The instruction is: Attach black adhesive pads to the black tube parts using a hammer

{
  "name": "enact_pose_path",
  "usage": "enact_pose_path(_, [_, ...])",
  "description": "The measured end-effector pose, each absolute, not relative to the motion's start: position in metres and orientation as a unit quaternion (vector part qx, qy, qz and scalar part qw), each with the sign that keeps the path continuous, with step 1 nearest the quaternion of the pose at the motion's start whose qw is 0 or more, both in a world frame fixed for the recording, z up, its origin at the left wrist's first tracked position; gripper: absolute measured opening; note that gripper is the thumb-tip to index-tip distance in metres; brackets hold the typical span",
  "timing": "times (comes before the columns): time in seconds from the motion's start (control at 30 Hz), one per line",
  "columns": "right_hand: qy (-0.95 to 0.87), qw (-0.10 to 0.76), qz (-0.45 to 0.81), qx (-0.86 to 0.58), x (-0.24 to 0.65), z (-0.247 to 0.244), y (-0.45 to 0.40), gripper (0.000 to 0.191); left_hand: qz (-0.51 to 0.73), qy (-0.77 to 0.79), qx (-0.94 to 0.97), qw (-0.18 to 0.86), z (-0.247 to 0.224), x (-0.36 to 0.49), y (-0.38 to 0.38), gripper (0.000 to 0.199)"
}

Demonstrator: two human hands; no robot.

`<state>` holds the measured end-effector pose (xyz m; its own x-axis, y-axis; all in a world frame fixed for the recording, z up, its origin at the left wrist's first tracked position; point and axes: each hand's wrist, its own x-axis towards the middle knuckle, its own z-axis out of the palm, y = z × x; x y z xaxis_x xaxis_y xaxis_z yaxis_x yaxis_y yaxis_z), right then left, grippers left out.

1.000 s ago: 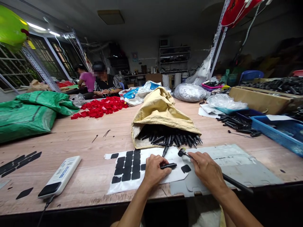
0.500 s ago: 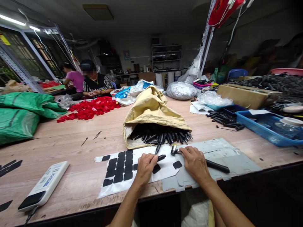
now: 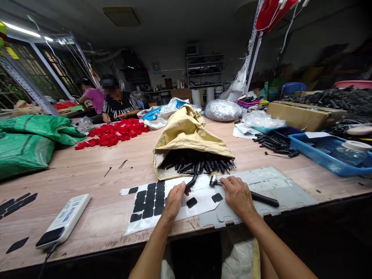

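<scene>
My left hand [image 3: 174, 201] is closed around a slim black pen-like part [image 3: 191, 184], which slants up from the fingertips toward the sack. A white sheet [image 3: 203, 195] with rows of rounded black square pads [image 3: 149, 203] lies under and beside this hand. My right hand [image 3: 238, 195] grips a small hammer [image 3: 265, 200] by its shaft. Its yellow-tipped metal head [image 3: 213, 180] rests left of the fingers, and its black handle sticks out to the right over a grey board [image 3: 279, 190]. A tan woven sack [image 3: 188, 131] opens toward me, with many black pen-like parts [image 3: 209, 166] spilling from its mouth.
On the left are a white power bank [image 3: 64, 221] with a cable, green sacks [image 3: 27, 147] and a red heap of pieces [image 3: 119, 131]. A blue tray [image 3: 328, 157], loose black parts [image 3: 276, 144] and a cardboard box [image 3: 305, 115] stand at right. Two people sit across the table.
My left hand has turned and lifted slightly, and the black part in it now points up toward the sack. The right hand stays on the hammer. The view has shifted a little.
</scene>
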<state>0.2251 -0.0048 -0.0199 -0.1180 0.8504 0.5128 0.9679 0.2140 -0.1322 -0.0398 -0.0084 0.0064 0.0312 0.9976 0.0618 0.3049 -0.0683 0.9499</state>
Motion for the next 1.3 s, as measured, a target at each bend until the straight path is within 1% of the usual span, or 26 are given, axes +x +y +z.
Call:
enact_pose_path(0.07, [-0.738, 0.25, -0.118, -0.615, 0.225, -0.02, -0.005, 0.026, 0.434, 0.534, 0.6, 0.407, 0.019, -0.04, -0.02, 0.056])
enact_pose_path(0.13, [-0.739, 0.251, -0.117, -0.614, 0.225, -0.02, -0.005, 0.026, 0.416, 0.499, 0.626, 0.432, 0.036, -0.04, -0.04, 0.051])
enact_pose_path(0.17, [-0.739, 0.251, -0.116, -0.614, 0.225, -0.019, -0.005, 0.025, 0.388, 0.476, 0.642, 0.458, 0.044, -0.039, -0.053, 0.048])
enact_pose_path(0.23, [-0.74, 0.25, -0.114, -0.614, 0.225, -0.019, -0.005, 0.025, 0.296, 0.429, 0.673, 0.524, 0.054, -0.038, -0.08, 0.043])
enact_pose_path(0.3, [-0.739, 0.25, -0.112, -0.616, 0.225, -0.019, -0.005, 0.025, 0.198, 0.41, 0.698, 0.552, 0.051, -0.034, -0.104, 0.041])
enact_pose_path(0.37, [-0.737, 0.25, -0.11, -0.618, 0.224, -0.019, -0.005, 0.025, 0.123, 0.426, 0.728, 0.523, 0.035, -0.03, -0.12, 0.036])
enact_pose_path(0.47, [-0.737, 0.253, -0.108, -0.618, 0.224, -0.019, -0.006, 0.025, 0.042, 0.496, 0.75, 0.436, -0.003, -0.026, -0.131, 0.026])
enact_pose_path(0.57, [-0.737, 0.255, -0.109, -0.616, 0.224, -0.019, -0.006, 0.025, -0.055, 0.557, 0.742, 0.368, -0.03, -0.026, -0.133, 0.032])
enact_pose_path(0.63, [-0.737, 0.257, -0.113, -0.614, 0.224, -0.02, -0.005, 0.025, -0.096, 0.566, 0.74, 0.35, -0.033, -0.028, -0.133, 0.04])
enact_pose_path(0.7, [-0.737, 0.258, -0.119, -0.614, 0.224, -0.021, -0.005, 0.026, -0.091, 0.542, 0.748, 0.371, -0.021, -0.029, -0.132, 0.044])
enact_pose_path(0.77, [-0.736, 0.255, -0.123, -0.615, 0.224, -0.022, -0.005, 0.026, -0.058, 0.483, 0.762, 0.428, 0.002, -0.027, -0.128, 0.04])
enact_pose_path(0.83, [-0.736, 0.252, -0.124, -0.616, 0.224, -0.023, -0.005, 0.026, -0.015, 0.417, 0.766, 0.49, 0.028, -0.023, -0.121, 0.037])
enact_pose_path(0.9, [-0.736, 0.25, -0.121, -0.618, 0.224, -0.023, -0.005, 0.026, 0.056, 0.396, 0.762, 0.51, 0.05, -0.017, -0.106, 0.033])
enact_pose_path(0.97, [-0.736, 0.25, -0.117, -0.618, 0.224, -0.022, -0.005, 0.026, 0.156, 0.445, 0.756, 0.454, 0.06, -0.01, -0.083, 0.028])
enact_pose_path(1.03, [-0.735, 0.25, -0.112, -0.62, 0.224, -0.021, -0.005, 0.026, 0.244, 0.532, 0.739, 0.334, 0.057, -0.004, -0.052, 0.024])
enact_pose_path(1.1, [-0.735, 0.252, -0.109, -0.621, 0.224, -0.021, -0.005, 0.025, 0.286, 0.605, 0.712, 0.211, 0.046, -0.001, -0.021, 0.022])
enact_pose_path(1.13, [-0.735, 0.254, -0.107, -0.62, 0.224, -0.02, -0.005, 0.025, 0.291, 0.631, 0.699, 0.168, 0.039, 0.0, -0.007, 0.023])
enact_pose_path(1.17, [-0.735, 0.255, -0.106, -0.619, 0.224, -0.02, -0.005, 0.025, 0.288, 0.651, 0.688, 0.14, 0.033, 0.0, 0.005, 0.025])
enact_pose_path(1.23, [-0.736, 0.258, -0.104, -0.617, 0.224, -0.02, -0.005, 0.025, 0.267, 0.674, 0.677, 0.123, 0.023, -0.003, 0.021, 0.027])
enact_pose_path(1.3, [-0.736, 0.261, -0.104, -0.616, 0.223, -0.019, -0.005, 0.025, 0.244, 0.675, 0.684, 0.129, 0.018, -0.006, 0.025, 0.02])
